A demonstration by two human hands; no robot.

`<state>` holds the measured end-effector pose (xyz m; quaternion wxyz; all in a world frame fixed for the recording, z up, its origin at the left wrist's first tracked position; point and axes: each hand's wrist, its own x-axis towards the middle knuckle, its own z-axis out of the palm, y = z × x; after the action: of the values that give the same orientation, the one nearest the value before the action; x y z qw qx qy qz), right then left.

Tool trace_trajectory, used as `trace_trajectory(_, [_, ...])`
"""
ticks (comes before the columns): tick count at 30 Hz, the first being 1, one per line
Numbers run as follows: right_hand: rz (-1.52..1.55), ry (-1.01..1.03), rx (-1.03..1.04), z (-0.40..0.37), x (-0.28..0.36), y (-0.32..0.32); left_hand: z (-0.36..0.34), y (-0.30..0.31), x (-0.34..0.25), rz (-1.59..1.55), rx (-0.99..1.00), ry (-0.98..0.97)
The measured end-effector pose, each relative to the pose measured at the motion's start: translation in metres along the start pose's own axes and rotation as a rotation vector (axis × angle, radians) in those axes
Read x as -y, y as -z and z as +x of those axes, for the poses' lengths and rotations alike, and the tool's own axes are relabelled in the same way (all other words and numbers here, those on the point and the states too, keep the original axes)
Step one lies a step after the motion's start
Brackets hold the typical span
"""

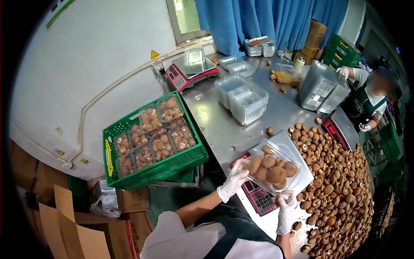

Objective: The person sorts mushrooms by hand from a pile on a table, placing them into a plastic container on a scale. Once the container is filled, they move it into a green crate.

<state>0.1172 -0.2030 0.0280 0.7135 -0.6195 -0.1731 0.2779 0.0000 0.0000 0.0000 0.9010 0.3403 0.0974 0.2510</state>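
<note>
A clear plastic tray (288,158) with several brown shiitake mushrooms (276,175) in it is over the pale platform of a red scale (264,201). My left hand (235,180), in a white glove, grips the tray's left edge with thumb and fingers. My gloved right hand (285,208) is closed at the tray's near edge, its fingertips pinched on the rim. To the right of the tray, a big heap of loose shiitake mushrooms (334,185) spreads over the metal table (200,103).
A green crate (157,172) of filled mushroom packs stands left. Stacked empty trays (248,103) and a second red scale (181,80) are behind. At the right, a person (366,101) touches tall tray stacks (319,86). Open cardboard boxes (71,228) lie lower left.
</note>
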Motion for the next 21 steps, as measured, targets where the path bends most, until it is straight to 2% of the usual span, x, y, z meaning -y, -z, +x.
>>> trace_trajectory(1, [0.043,0.01,0.031,-0.002,-0.001,-0.013,-0.006,-0.006,-0.001,-0.185,-0.046,-0.045])
trace_trajectory(2, [-0.105,0.04,0.06,0.001,-0.022,-0.018,-0.01,-0.009,0.001,-0.29,-0.108,-0.1])
trace_trajectory(3, [-0.119,0.092,0.093,0.007,-0.02,-0.033,-0.006,-0.019,0.002,-0.347,-0.15,-0.149])
trace_trajectory(5, [-0.303,0.14,0.205,0.005,-0.022,-0.077,-0.014,0.006,-0.007,-0.352,-0.342,-0.16])
trace_trajectory(7, [-0.273,-0.091,0.373,0.008,-0.016,-0.111,-0.023,0.027,-0.035,-0.239,-0.503,-0.281])
trace_trajectory(8, [-0.306,-0.131,0.441,0.01,-0.035,-0.117,-0.026,0.036,-0.054,-0.208,-0.525,-0.359])
trace_trajectory(9, [-0.304,-0.146,0.518,0.009,-0.023,-0.13,-0.032,0.06,-0.07,-0.182,-0.53,-0.437])
trace_trajectory(10, [-0.311,-0.176,0.549,0.009,-0.023,-0.136,-0.041,0.095,-0.084,-0.121,-0.643,-0.473])
trace_trajectory(11, [-0.318,-0.206,0.581,0.011,-0.023,-0.14,-0.053,0.1,-0.117,-0.073,-0.775,-0.495])
trace_trajectory(12, [-0.387,-0.218,0.605,0.013,-0.021,-0.142,-0.066,0.117,-0.149,-0.007,-0.757,-0.523])
trace_trajectory(13, [-0.457,-0.229,0.626,0.017,-0.021,-0.141,-0.082,0.142,-0.175,0.022,-0.855,-0.502])
trace_trajectory(14, [-0.466,-0.196,0.609,0.02,-0.026,-0.139,-0.092,0.194,-0.203,0.17,-0.863,-0.642])
trace_trajectory(15, [-0.517,-0.159,0.587,0.021,-0.03,-0.137,-0.106,0.222,-0.236,0.122,-0.89,-0.729])
trace_trajectory(17, [-0.567,-0.165,0.556,0.024,-0.032,-0.135,-0.116,0.229,-0.3,0.41,-1.022,-0.826])
trace_trajectory(19, [-0.571,-0.17,0.534,0.027,-0.042,-0.129,-0.128,0.273,-0.351,0.323,-0.852,-0.723])
trace_trajectory(21, [-0.622,-0.193,0.509,0.029,-0.039,-0.13,-0.127,0.297,-0.384,0.284,-1.017,-0.506])
